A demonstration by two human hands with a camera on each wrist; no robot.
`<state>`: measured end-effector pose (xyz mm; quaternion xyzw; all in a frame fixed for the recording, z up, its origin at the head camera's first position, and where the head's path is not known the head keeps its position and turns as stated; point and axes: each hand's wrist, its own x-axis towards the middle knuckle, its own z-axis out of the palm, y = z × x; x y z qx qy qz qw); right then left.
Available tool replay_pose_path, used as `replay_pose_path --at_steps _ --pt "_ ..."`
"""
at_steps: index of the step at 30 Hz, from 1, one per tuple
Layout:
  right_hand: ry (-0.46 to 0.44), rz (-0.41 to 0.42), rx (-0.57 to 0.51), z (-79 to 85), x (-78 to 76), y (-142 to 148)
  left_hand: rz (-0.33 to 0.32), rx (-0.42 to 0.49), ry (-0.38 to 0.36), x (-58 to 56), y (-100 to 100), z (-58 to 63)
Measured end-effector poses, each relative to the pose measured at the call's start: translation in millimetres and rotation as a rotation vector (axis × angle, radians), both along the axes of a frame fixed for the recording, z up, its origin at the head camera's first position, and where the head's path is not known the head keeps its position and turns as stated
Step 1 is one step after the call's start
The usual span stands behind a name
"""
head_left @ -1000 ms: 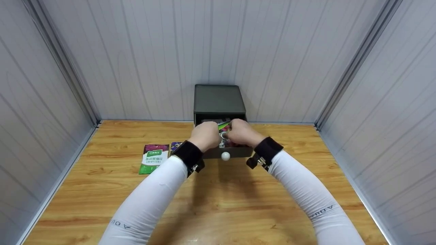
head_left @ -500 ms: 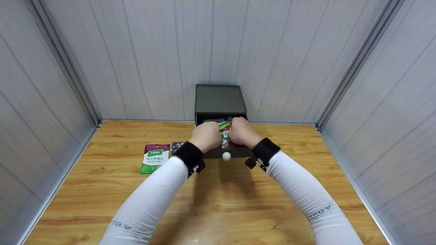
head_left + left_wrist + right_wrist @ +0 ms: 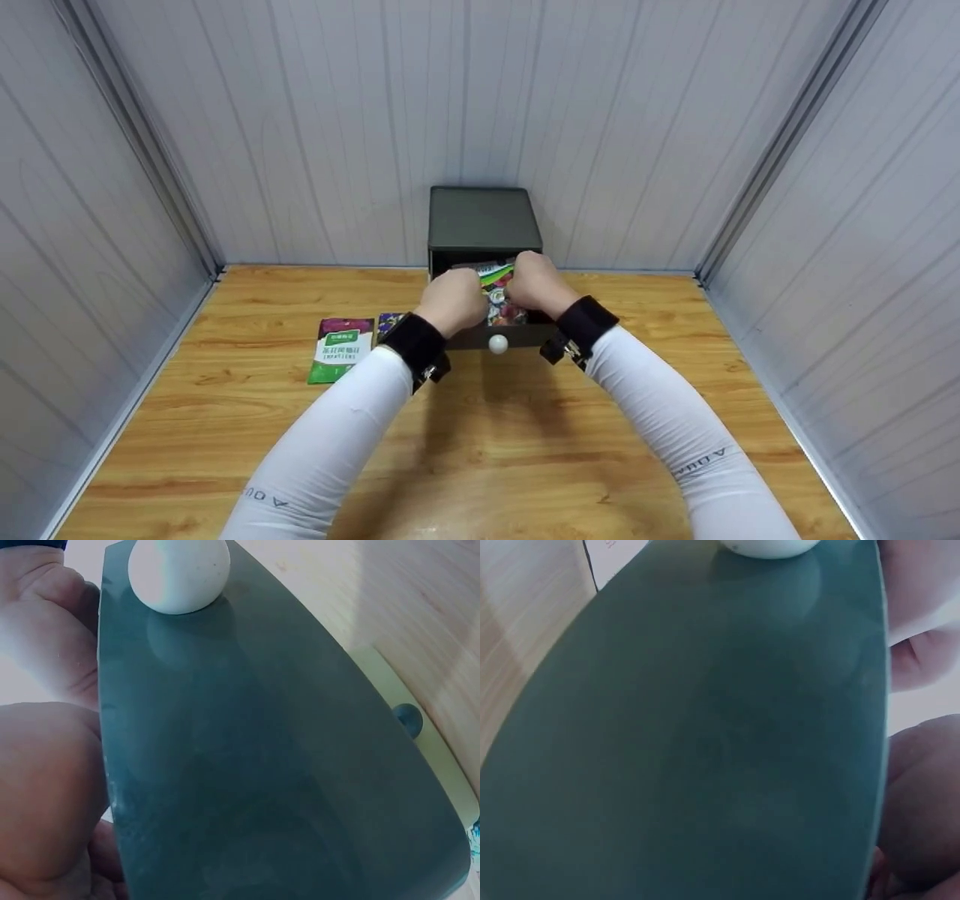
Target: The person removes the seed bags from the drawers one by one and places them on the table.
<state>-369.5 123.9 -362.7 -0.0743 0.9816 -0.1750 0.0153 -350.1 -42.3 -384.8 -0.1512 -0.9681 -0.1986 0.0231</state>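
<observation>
A small dark grey-green cabinet (image 3: 484,217) stands against the back wall with its drawer (image 3: 469,339) pulled out; a white knob (image 3: 498,344) sits on the drawer front. In the drawer lies a flower-printed seed packet (image 3: 507,312) with a green stripe. My left hand (image 3: 453,301) reaches over the drawer front and pinches the packet's left side. At its upper right side, my right hand (image 3: 537,285) pinches it too; the fingertips of both hands are hidden in the head view. Both wrist views are mostly filled by the drawer front, with parts of the hands behind its top edge.
A purple, white and green seed packet (image 3: 342,349) lies on the wooden table (image 3: 480,465) left of the cabinet. Beside it, a blue-patterned packet (image 3: 388,322) is partly covered by my left wrist. Behind the flower packet, another packet (image 3: 472,265) shows in the drawer. Panelled walls (image 3: 480,97) enclose three sides.
My right hand has moved slightly up and back, and more of the flower-printed packet shows between the hands, lying flatter in the drawer. The left hand has stayed nearly still.
</observation>
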Motion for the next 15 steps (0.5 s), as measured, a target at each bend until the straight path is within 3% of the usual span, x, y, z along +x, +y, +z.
replay_pose_path --at_steps 1,2,15 --pt "-0.008 -0.004 -0.002 0.6 -0.8 0 -0.001 -0.002 -0.001 0.7 0 0.0" --pt "-0.011 -0.01 -0.008 1.1 -1.8 0 0.007 -0.015 -0.018 8.1 1 8.0" --pt "-0.019 -0.054 -0.188 5.5 -10.3 3 0.014 -0.045 -0.028 11.7 -1 6.4"
